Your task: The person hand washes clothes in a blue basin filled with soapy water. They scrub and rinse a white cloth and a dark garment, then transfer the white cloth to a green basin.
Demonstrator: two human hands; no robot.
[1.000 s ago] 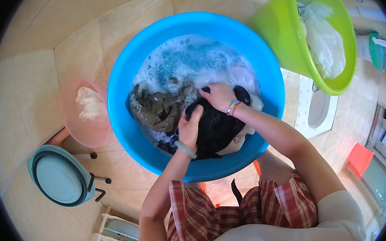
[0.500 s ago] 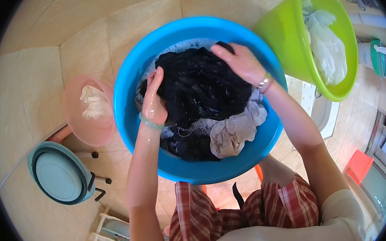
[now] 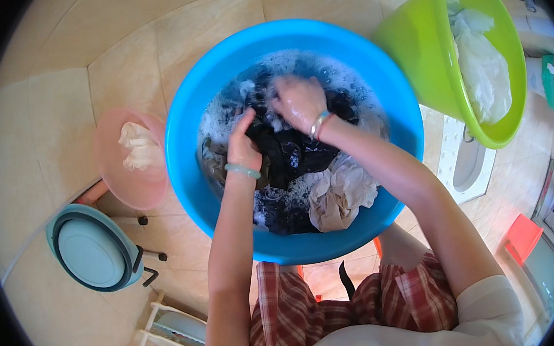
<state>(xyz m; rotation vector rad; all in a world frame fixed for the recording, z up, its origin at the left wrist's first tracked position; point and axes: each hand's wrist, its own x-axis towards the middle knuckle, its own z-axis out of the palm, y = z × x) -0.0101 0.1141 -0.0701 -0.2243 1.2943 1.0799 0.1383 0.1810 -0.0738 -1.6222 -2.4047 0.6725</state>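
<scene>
We judge black cloth [image 3: 303, 154] mid-kneading; left hand [image 3: 244, 151] thumb-spread, right hand [image 3: 301, 103] bent, basin's [image 3: 296, 246] twelve o'clock; grips unclear; lifting needs firmness.

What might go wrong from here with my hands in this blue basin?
The black cloth shares sudsy water with the pale cloth, so any loose dye might stain it. The left hand has a green bangle at its wrist, the right hand a bracelet; either could snag. Brisk movement might slop water over the basin onto the tiled floor, perhaps leaving it slippery.
</scene>
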